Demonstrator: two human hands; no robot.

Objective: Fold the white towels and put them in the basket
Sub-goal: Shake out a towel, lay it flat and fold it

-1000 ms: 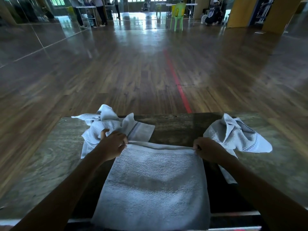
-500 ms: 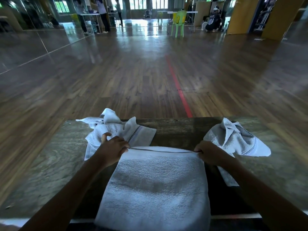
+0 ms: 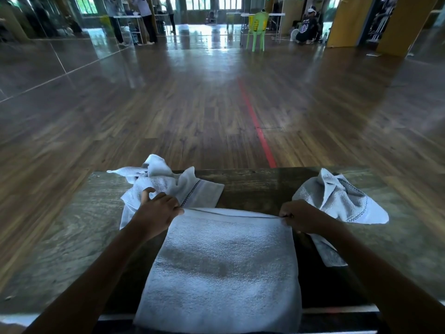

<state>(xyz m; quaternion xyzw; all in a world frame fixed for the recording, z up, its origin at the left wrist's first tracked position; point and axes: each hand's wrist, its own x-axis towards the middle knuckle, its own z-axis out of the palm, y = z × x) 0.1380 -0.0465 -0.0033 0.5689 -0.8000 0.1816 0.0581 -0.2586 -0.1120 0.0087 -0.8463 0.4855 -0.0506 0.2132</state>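
White terry towel [image 3: 224,266], folded flat, lies at the centre of the wooden tabletop [image 3: 252,186], with its near end hanging over the near edge. The left grip [image 3: 159,213] pinches the far left corner of the layers. The right grip [image 3: 301,216] pinches the far right corner, fingers curled. The far edge runs nearly straight between both grips. One crumpled towel [image 3: 168,186] lies just behind the left grip. A second crumpled towel [image 3: 337,201] lies just beside the right grip, partly under the forearm.

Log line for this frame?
left hand: pinches far edge of flat towel | right hand: pinches same edge | two crumpled towels on table
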